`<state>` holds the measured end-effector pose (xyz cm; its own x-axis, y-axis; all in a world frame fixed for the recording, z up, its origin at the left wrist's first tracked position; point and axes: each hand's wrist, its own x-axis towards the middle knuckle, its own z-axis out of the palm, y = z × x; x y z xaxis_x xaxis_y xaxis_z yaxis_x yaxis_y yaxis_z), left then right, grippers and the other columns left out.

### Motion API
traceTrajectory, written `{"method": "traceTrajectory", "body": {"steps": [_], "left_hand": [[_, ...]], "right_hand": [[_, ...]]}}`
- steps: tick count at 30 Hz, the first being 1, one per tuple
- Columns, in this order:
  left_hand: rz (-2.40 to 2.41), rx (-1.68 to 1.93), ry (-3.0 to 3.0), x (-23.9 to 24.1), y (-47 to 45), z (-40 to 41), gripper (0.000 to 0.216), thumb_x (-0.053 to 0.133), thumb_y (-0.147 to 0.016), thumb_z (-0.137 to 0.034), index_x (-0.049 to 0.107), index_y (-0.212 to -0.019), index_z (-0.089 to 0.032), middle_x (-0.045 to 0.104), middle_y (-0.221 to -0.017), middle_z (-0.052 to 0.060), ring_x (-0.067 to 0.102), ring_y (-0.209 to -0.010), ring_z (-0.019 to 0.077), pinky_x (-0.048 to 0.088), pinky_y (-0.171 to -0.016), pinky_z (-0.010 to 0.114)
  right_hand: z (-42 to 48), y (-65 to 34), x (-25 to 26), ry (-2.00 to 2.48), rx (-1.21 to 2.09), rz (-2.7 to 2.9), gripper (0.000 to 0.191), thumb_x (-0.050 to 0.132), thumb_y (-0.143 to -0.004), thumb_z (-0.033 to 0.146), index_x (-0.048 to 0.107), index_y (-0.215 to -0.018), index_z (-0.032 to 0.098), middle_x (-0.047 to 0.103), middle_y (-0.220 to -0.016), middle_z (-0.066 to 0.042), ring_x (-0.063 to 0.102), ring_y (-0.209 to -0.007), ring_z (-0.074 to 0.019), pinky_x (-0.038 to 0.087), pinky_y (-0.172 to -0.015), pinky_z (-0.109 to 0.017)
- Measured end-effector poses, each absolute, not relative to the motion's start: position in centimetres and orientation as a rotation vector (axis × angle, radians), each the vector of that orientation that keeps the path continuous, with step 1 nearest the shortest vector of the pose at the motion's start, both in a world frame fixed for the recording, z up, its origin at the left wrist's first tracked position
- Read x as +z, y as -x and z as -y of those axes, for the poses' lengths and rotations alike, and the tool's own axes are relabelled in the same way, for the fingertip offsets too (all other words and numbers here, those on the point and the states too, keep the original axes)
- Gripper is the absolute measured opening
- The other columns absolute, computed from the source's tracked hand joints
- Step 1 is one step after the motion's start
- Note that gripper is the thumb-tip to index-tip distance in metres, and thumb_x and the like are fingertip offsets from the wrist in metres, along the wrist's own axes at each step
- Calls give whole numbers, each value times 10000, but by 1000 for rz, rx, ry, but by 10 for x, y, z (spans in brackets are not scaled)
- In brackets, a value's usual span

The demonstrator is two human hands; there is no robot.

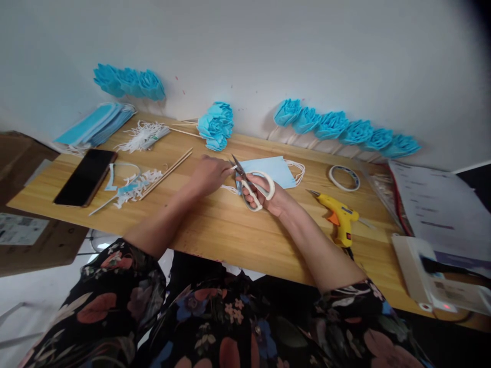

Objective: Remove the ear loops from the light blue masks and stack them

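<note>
My right hand grips a pair of scissors with white handles, its fingers through the loops. The blades point up and to the left and stand slightly apart. Close to the blades, my left hand is closed in a pinch on a small white strip, which is mostly hidden by the fingers. Behind and partly under both hands lies a light blue face mask with white ear loops on its right side.
Blue paper-like flowers on sticks lean along the wall, with more flowers lying at the back. A yellow glue gun and tape roll are right. A phone, stacked masks, white scraps and sticks are left.
</note>
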<state>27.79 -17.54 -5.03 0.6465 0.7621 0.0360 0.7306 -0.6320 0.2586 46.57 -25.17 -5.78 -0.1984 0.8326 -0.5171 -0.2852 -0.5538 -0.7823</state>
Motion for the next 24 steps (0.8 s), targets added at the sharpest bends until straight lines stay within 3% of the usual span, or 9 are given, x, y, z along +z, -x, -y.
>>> {"method": "traceTrajectory", "body": {"steps": [24], "left_hand": [[-1089,384,-2567,-62,-276,170,365,441,-979,-282,657,-710,-165,706,-782,81,609,-757,193,403,-764,334]], "right_hand": [[253,-469,-65,1179,1882,717,404,812,-832,460,673,-1056,153,573,-613,63,444,-443,-38,338,-375,-165]]}}
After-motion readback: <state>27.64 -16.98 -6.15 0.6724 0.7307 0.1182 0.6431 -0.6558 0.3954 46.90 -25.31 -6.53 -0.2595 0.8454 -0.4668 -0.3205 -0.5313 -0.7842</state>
